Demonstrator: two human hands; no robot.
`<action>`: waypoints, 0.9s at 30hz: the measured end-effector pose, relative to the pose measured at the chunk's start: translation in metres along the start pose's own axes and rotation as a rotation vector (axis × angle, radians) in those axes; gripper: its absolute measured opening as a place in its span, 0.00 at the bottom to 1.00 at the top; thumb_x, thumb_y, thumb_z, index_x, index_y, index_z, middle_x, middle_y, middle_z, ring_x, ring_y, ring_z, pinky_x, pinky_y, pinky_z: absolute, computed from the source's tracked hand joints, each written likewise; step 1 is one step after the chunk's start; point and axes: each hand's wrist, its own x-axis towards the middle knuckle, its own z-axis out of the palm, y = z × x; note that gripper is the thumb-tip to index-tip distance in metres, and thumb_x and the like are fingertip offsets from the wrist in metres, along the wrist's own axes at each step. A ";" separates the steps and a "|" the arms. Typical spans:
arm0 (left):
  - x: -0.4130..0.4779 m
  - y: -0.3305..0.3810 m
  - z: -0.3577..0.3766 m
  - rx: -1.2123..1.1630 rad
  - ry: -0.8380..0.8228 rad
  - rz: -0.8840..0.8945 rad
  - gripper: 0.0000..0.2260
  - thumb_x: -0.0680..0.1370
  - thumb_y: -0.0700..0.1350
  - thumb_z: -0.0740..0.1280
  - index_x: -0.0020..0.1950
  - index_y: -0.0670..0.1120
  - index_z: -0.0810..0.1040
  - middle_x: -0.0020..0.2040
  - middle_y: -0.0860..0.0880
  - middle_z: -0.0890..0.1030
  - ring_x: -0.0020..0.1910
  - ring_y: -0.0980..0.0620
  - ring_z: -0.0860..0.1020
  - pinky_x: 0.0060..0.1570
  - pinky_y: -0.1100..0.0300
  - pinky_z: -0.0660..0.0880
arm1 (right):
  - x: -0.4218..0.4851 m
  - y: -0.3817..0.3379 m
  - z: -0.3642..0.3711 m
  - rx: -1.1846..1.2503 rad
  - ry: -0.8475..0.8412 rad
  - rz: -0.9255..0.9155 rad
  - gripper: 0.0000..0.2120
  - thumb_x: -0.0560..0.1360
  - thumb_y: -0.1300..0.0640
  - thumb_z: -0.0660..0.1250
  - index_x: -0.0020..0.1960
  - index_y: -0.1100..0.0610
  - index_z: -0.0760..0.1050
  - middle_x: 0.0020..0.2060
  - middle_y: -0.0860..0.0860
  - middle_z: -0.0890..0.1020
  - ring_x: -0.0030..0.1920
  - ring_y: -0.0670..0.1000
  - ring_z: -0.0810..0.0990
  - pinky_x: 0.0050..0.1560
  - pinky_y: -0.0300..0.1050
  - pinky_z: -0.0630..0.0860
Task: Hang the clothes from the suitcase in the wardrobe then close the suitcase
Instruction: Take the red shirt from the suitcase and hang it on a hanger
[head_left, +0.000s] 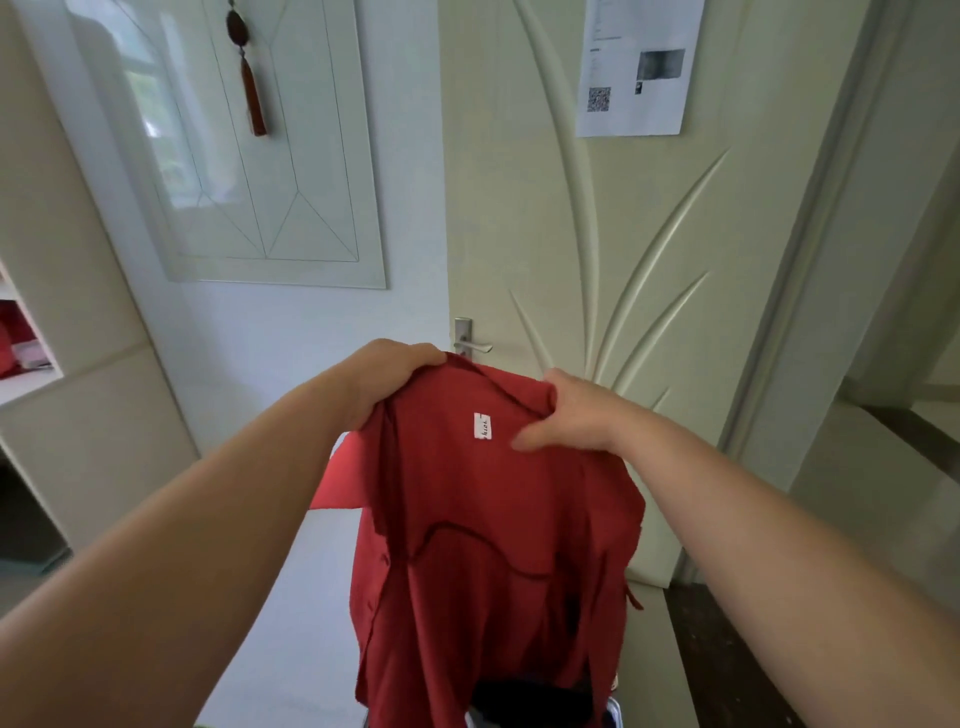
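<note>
I hold a dark red garment up in front of me by its collar, a white label facing me. My left hand grips the collar's left side from above. My right hand pinches the collar's right side, thumb on the inner face. The garment hangs straight down and hides most of what lies below. Under its hem, at the bottom edge, a dark opening with a pale rim shows, which may be the suitcase. No hanger is visible.
A cream door with a metal handle stands right behind the garment. A white wardrobe door with a glass panel and a red tassel is to the left. Open shelves with red items are at far left.
</note>
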 end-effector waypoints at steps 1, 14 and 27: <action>0.000 0.002 0.001 0.003 0.010 -0.001 0.10 0.72 0.50 0.68 0.44 0.44 0.81 0.45 0.44 0.83 0.43 0.45 0.80 0.53 0.53 0.76 | 0.002 0.001 0.004 -0.158 0.037 -0.010 0.23 0.66 0.53 0.73 0.57 0.54 0.69 0.47 0.51 0.79 0.48 0.53 0.79 0.47 0.47 0.78; -0.007 0.007 0.003 0.037 -0.082 -0.059 0.07 0.71 0.46 0.67 0.41 0.43 0.80 0.39 0.44 0.81 0.37 0.46 0.77 0.44 0.57 0.74 | 0.009 0.016 0.025 0.136 0.340 -0.195 0.20 0.68 0.70 0.61 0.57 0.57 0.78 0.53 0.53 0.82 0.54 0.51 0.79 0.51 0.37 0.75; -0.003 -0.003 -0.023 0.732 0.161 0.304 0.26 0.69 0.64 0.68 0.60 0.50 0.68 0.52 0.53 0.75 0.49 0.51 0.75 0.51 0.56 0.71 | 0.023 -0.014 0.040 0.573 0.180 -0.297 0.13 0.74 0.59 0.68 0.34 0.53 0.67 0.27 0.45 0.70 0.27 0.42 0.68 0.30 0.35 0.64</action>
